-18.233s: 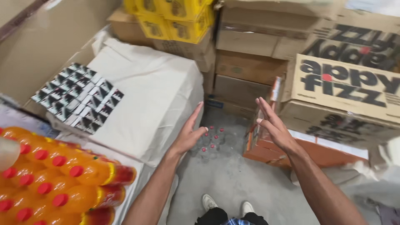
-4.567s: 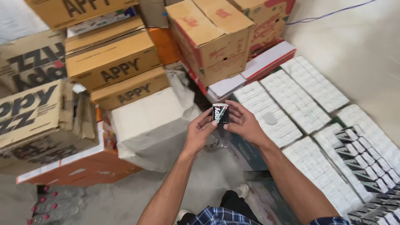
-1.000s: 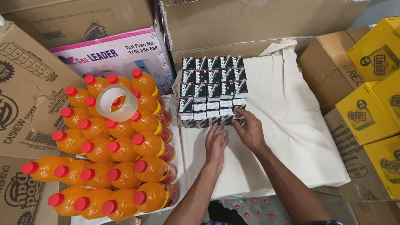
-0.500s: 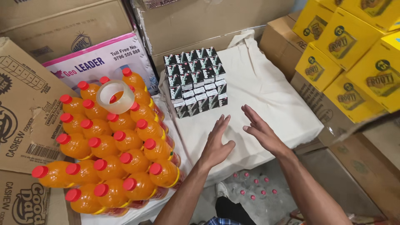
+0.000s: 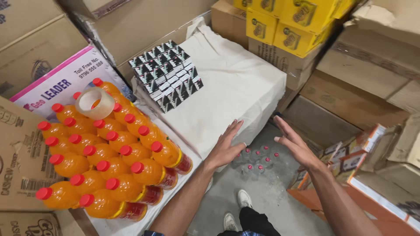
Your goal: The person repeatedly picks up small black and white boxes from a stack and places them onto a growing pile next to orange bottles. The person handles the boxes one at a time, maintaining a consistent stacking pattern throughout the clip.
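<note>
At the far left stood my pack of orange bottles (image 5: 105, 161) with red caps, wrapped in clear film, and a roll of clear tape (image 5: 95, 103) lay on top of the caps near the back. Just right of it, a block of small black-and-white cartons (image 5: 167, 74) sat on the white cloth (image 5: 236, 83) that covered a big box. My left hand (image 5: 226, 147) hovered at the near edge of that cloth, fingers (image 5: 236, 129) spread open and gripping nothing; whether it touched the cloth I could not tell. Below and between my hands, a film-wrapped pack of small bottles with pink caps (image 5: 258, 161) lay on the floor. My right hand (image 5: 295, 144) hung open and empty too, palm turned toward the left one, near the brown cardboard boxes (image 5: 350, 100), with yellow cartons (image 5: 284, 22) stacked behind.
</note>
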